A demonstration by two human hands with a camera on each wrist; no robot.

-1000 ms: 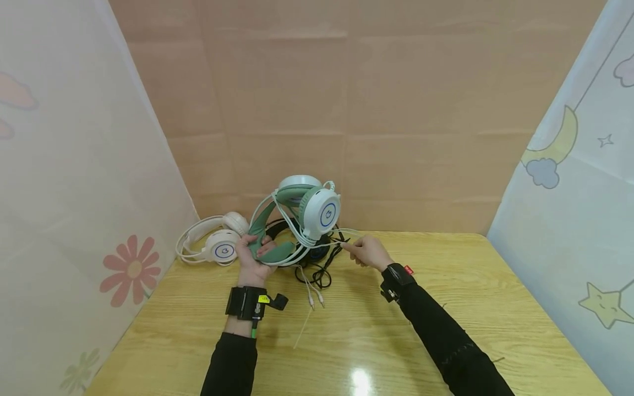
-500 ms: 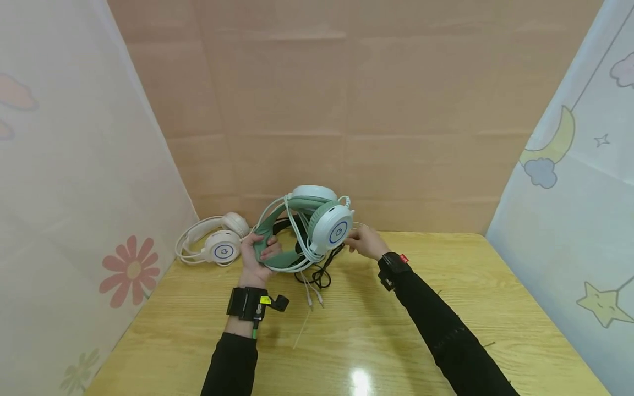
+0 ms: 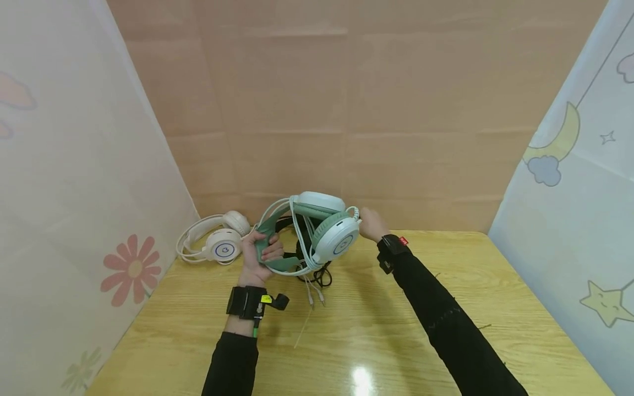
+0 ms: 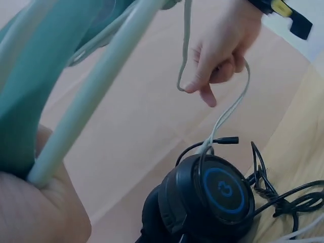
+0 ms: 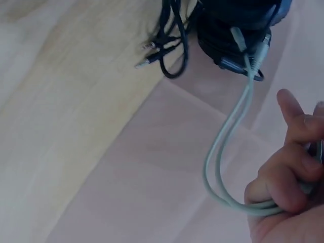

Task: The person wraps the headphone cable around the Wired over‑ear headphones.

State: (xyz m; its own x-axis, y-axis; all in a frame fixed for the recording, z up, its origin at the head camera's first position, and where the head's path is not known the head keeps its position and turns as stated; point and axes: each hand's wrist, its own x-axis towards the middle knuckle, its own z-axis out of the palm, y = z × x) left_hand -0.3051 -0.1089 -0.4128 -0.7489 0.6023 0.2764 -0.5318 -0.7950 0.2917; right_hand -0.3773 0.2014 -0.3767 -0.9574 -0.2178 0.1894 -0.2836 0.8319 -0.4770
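Note:
My left hand (image 3: 256, 258) grips the headband of a green-and-white pair of headphones (image 3: 339, 240), holding it tilted above the table. Pale cable is looped around the band and ear cups. At the right ear cup, my right hand (image 3: 372, 224) holds this headset's thin pale green cable (image 4: 223, 119), curled fingers around it in both wrist views. The cable's doubled end hangs from that hand, its light plugs (image 5: 260, 53) close by a black pair of headphones (image 4: 202, 197). In the head view the black pair is mostly hidden behind the green one.
White headphones (image 3: 223, 246) lie at the back left of the wooden table (image 3: 396, 341). A bundled black cable (image 3: 323, 276) and two pale plugs (image 3: 317, 300) lie in the middle. A brown backdrop (image 3: 421, 137) rises behind, with patterned sheets at both sides.
The green-and-white headphones have shifted right and slightly down, tilting in my left hand. My right hand has moved up and away, drawing the cable along.

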